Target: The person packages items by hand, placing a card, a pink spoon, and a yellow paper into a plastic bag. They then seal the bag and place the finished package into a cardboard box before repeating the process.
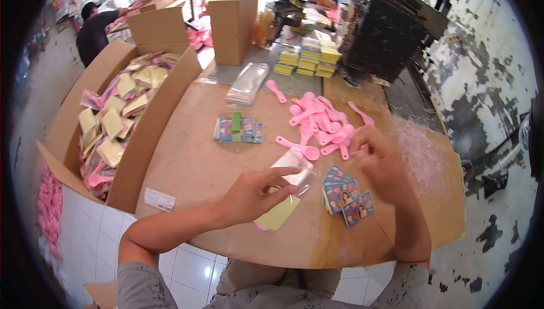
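My left hand [258, 194] is closed in a pinch at the edge of a clear plastic bag [292, 164] over the middle of the table. Under that hand lies a pale yellow card [279, 212], and a bit of pink shows at its lower left edge. Raised and slightly blurred, my right hand [377, 164] has its fingers curled together beside a heap of pink plastic scoops [320, 116]; I cannot tell what is in them. Below it, a fanned stack of blue printed cards [343, 193] rests on the table.
A banded bundle of blue cards [238, 129] and a stack of clear bags [247, 84] lie farther back. Thin plastic strips [419, 153] are piled at right. To the left stands a carton [150, 133] of packed bags. Yellow card stacks [309, 56] sit behind; a person [96, 31] bends at far left.
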{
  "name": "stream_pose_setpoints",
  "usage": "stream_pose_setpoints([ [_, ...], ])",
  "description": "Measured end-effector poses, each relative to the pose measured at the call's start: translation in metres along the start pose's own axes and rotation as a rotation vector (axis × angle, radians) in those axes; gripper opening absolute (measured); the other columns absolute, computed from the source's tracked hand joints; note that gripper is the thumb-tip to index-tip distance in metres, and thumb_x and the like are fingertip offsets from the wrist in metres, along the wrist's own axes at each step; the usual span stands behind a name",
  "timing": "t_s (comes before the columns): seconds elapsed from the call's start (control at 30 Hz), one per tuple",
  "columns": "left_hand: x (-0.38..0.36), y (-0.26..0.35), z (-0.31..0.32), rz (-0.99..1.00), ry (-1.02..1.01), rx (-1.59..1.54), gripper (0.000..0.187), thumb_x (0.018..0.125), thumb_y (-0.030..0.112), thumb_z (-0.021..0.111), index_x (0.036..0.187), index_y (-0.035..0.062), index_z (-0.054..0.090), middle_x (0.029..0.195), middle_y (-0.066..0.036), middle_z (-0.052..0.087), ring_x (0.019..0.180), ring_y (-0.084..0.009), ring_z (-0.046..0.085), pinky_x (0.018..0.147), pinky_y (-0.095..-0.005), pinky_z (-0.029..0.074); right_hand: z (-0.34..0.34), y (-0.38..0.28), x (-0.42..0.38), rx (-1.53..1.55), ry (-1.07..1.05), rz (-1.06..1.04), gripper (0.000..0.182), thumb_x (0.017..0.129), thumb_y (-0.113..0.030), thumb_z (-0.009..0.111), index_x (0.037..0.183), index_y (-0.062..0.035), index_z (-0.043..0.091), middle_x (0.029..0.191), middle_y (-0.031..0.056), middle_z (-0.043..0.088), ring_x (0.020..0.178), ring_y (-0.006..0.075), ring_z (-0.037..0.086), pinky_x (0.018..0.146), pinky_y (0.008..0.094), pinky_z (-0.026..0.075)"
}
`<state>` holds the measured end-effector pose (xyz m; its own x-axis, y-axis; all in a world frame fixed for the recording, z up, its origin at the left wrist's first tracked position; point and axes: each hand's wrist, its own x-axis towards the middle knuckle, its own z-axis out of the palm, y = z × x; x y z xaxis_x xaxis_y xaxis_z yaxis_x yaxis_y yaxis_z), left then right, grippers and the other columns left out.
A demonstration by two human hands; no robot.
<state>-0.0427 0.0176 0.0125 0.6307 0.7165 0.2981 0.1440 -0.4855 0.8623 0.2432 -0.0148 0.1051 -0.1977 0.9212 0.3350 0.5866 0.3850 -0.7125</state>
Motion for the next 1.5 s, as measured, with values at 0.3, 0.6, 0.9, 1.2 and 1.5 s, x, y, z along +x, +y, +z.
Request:
stream_pose_setpoints([
  [0.3,0.005,-0.002,0.001,-0.278,-0.010,-0.390,0.033,0.104,0.008,0.063,0.135,-0.0016,0.057,0.116,-0.017,0.075,0.100,-0.0136,0.073,0.081,-0.0260,0.060,-0.204,0.160,-0.101,-0.167,0.342,0.476,0.025,0.095,0.001,0.056,0.119,-0.0017,0.063,0.095,0.0117,0.073,0.085,0.0194,0.071,0.077,0.0321,0.055],
  [0.6,0.009,-0.009,0.000,-0.216,-0.068,-0.474,0.029,0.109,0.014,0.053,0.131,-0.0013,0.065,0.120,-0.012,0.074,0.107,-0.0140,0.070,0.094,-0.0302,0.058,-0.180,0.120,-0.102,-0.301,0.271,0.513,0.026,0.095,-0.004,0.064,0.120,-0.0027,0.070,0.103,0.0036,0.072,0.093,0.0116,0.064,0.085,0.0314,0.053],
  [0.9,0.008,-0.003,0.007,-0.234,0.025,-0.567,0.031,0.111,0.015,0.051,0.133,-0.0019,0.066,0.117,-0.009,0.073,0.107,-0.0110,0.067,0.091,-0.0281,0.057,0.043,0.026,-0.026,0.263,-0.241,0.046,0.037,0.096,-0.013,0.074,0.131,-0.0031,0.065,0.106,0.0052,0.070,0.091,0.0110,0.066,0.080,0.0279,0.054],
  [1.2,0.006,-0.023,0.011,-0.217,-0.011,-0.490,0.029,0.111,0.017,0.052,0.131,-0.0013,0.065,0.122,-0.009,0.071,0.111,-0.0143,0.068,0.093,-0.0334,0.060,0.074,0.046,-0.019,0.668,-0.265,0.256,0.020,0.097,-0.005,0.072,0.114,0.0028,0.068,0.101,0.0037,0.070,0.088,0.0076,0.065,0.078,0.0244,0.053],
  [1.5,0.008,-0.019,0.005,-0.259,0.050,-0.456,0.024,0.103,0.007,0.066,0.124,-0.0031,0.068,0.116,-0.010,0.072,0.103,-0.0140,0.072,0.084,-0.0294,0.062,0.069,0.060,-0.021,0.589,-0.157,0.286,0.019,0.096,-0.004,0.072,0.114,0.0015,0.069,0.100,0.0043,0.070,0.090,0.0093,0.068,0.082,0.0261,0.056],
])
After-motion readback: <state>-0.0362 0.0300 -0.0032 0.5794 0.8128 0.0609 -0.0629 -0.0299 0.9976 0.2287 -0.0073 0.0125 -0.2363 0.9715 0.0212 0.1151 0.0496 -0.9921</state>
